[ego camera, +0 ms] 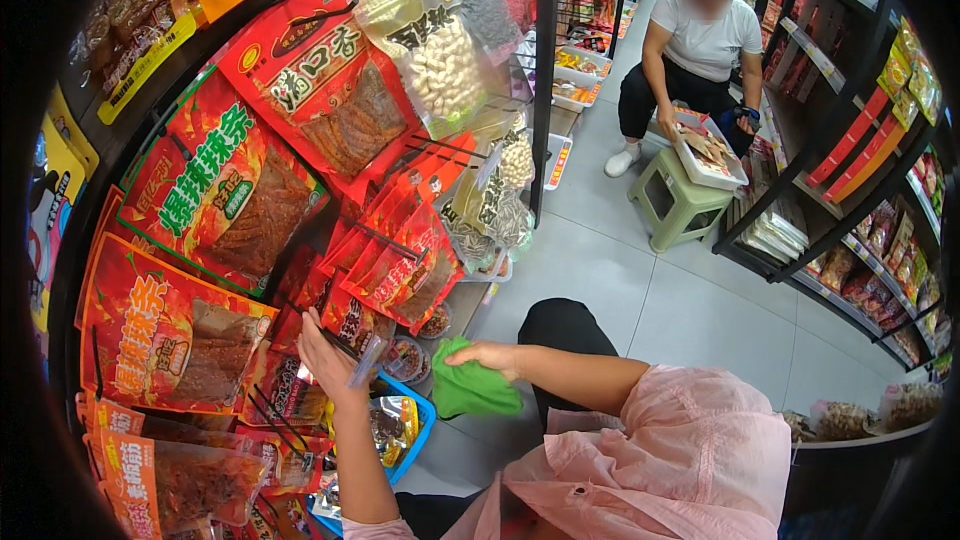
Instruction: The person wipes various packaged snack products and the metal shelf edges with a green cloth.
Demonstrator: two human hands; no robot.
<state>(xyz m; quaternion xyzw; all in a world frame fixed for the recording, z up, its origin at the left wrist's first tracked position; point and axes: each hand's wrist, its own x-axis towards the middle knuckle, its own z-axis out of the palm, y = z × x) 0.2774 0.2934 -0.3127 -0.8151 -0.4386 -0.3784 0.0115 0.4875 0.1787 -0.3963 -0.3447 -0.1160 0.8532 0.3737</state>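
My right hand (489, 358) grips a bunched green cloth (474, 390), which hangs beside the rack's lower edge. My left hand (326, 360) reaches in among hanging red snack packets, its fingers extended and nothing seen in its grasp. A black hook with a clear plastic tag (367, 362) runs across or just beside that hand; whether they touch is unclear. Above it hang small red packets (405, 270). To its left is a large red-orange packet (176, 337). Below the wrists, a blue basket (427, 412) holds shiny packets, and round clear tubs (406, 358) stand near the cloth.
Metal hooks (281, 416) stick out from the rack. A black upright post (546, 82) marks its end. Across the grey tiled floor (592, 262), a seated person (705, 30) handles a white tray (720, 178) on a green stool (679, 202). Black shelving (814, 150) lines the right side.
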